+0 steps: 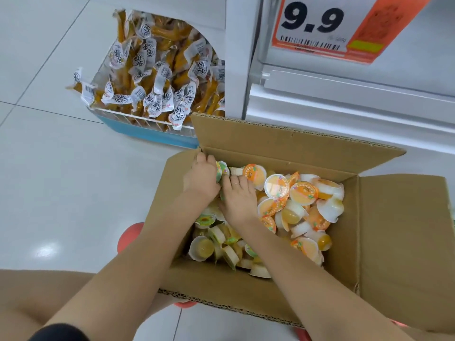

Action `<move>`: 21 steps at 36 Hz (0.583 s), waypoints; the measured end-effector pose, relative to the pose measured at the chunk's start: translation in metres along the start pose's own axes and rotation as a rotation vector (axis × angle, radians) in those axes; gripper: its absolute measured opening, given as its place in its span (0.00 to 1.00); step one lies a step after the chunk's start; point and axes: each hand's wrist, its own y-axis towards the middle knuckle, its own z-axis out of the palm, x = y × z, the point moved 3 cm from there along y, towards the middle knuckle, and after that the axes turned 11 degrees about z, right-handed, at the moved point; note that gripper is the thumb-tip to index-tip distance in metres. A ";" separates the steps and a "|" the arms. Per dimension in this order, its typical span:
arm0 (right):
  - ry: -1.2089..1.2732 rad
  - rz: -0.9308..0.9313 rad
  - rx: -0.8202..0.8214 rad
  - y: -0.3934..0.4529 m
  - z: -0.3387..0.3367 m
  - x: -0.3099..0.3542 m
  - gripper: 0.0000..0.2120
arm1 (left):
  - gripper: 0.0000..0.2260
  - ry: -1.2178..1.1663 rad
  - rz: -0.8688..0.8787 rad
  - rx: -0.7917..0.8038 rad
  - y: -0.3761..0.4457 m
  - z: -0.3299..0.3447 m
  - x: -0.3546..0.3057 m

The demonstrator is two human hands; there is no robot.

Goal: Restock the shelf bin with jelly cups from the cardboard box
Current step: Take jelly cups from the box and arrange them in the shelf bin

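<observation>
Down at the bottom, two bare forearms reach forward into the box (290, 141), plain brown corrugated cardboard with its flaps splayed wide and the fluted edges showing. It sits on something round and coral-pink (128, 236) on the glossy white tiled floor (61, 183). Inside, a loose heap of cups (302, 193): small, round, translucent plastic, orange and yellow jelly under printed foil lids, tipped every which way. Both hands are in the far left corner, side by side and touching. The left hand (203, 178) has its fingers curled round a green-lidded cup at the box wall; the right hand (237, 195) lies palm-down on the pile, fingers bent over the cups beneath. Whether it has one gripped, I can't tell. Beyond the box, a blue-fronted bin (147, 135) brims with crinkly clear packets (157, 77) of amber sticks. To the right, white shelving with an orange price tag (344, 25) reading 9.9.
</observation>
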 end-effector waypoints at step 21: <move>0.655 0.391 0.221 -0.008 -0.073 -0.027 0.30 | 0.24 -0.362 -0.038 -0.043 -0.024 -0.048 -0.028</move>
